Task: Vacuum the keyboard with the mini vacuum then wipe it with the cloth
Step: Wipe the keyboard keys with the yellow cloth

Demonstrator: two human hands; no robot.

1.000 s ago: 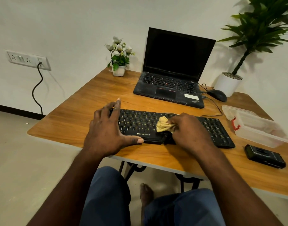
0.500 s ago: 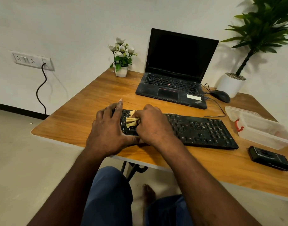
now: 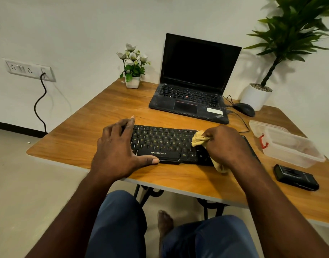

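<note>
Pale wall and a wooden desk [image 3: 89, 138] fill the head view; the black keyboard [image 3: 160, 142] lies near the desk's front edge, with an open laptop [image 3: 193, 71] behind it and a clear plastic box [image 3: 290, 148] to its right; a flat black device just in front of the box is probably the mini vacuum [image 3: 296, 176] (set down, nobody touching it). The left hand [image 3: 119, 151] lies spread on the keyboard's left end, fingers straight, thumb along the front edge, steadying it; the right hand [image 3: 225, 144] has its grip bunched round the yellow cloth [image 3: 198, 139], pressing it on the keys right of the middle. Half a second ago the cloth was hard against the left hand; a second ago it sat near the middle; so the strokes run side to side. Vacuuming looks done and wiping well under way; the far right keys, hidden under the forearm, seem to be what is left.
</note>
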